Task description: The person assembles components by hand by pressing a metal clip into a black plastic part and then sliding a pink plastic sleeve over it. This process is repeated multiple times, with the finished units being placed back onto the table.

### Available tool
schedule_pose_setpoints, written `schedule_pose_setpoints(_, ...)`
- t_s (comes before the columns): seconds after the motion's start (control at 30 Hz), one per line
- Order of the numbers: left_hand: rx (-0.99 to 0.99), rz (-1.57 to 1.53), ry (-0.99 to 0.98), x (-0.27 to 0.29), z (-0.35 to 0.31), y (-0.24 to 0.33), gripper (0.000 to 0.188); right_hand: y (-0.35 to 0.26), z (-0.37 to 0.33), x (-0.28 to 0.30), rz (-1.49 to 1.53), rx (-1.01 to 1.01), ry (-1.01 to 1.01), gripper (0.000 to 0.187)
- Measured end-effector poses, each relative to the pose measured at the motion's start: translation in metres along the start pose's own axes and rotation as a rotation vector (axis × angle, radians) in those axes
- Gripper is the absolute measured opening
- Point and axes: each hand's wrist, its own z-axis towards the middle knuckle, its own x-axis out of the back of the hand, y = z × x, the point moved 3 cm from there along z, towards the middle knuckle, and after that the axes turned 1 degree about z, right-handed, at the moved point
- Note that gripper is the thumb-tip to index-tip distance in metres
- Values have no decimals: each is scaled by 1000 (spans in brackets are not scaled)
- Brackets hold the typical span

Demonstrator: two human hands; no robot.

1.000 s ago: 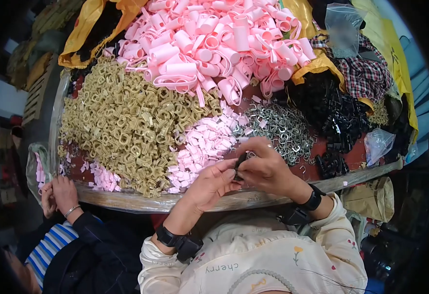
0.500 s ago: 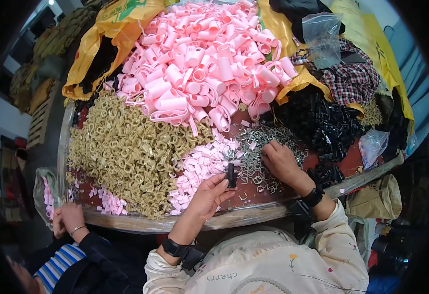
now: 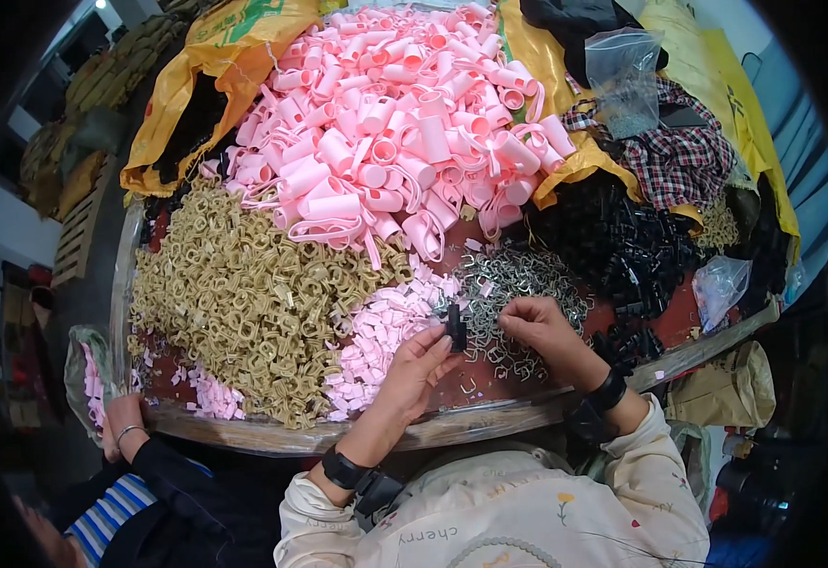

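My left hand (image 3: pixel 416 377) pinches a small black plastic piece (image 3: pixel 456 328) upright between thumb and fingers. It hovers over the near side of a pile of small pale-pink pieces (image 3: pixel 386 333). To the right, my right hand (image 3: pixel 556 339) is closed in a pinch, its fingertips a short way from the black piece. Anything between those fingertips is too small to make out. Beneath and beyond this hand spreads a heap of small U-shaped metal clips (image 3: pixel 518 279).
Pink plastic tubes with straps (image 3: pixel 386 123) are heaped at the back. Beige ring-like parts (image 3: pixel 244 293) fill the left, black plastic parts (image 3: pixel 622 251) the right. A clear bag (image 3: pixel 720 284) lies near the right edge. Another person's hand (image 3: pixel 125 421) rests by the table's left corner.
My right hand has lifted off the metal clips and come slightly nearer. My left hand has shifted a little right with the black piece. The other person's hand has moved slightly left.
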Motion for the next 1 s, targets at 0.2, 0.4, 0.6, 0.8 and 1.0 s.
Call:
schedule_pose_setpoints(0.2,-64,-83,-98,-5,-3,-3,28,9,-5,-26,298,-40,-48,14)
schedule_pose_setpoints(0.4,-102,-96,-122,-6,-9,1,29,6,-8,-40,165,12,-48,12)
schedule_pose_setpoints(0.6,-91,-110,-112,-2,-13,-2,30,3,-11,-45,-116,224,-27,14)
schedule_pose_setpoints(0.8,-49,-187,-206,0,-18,-1,30,-4,-5,-47,56,251,-37,13)
schedule_pose_setpoints(1.0,-18,-212,-207,5,-18,-6,30,4,-6,-49,122,122,-136,12)
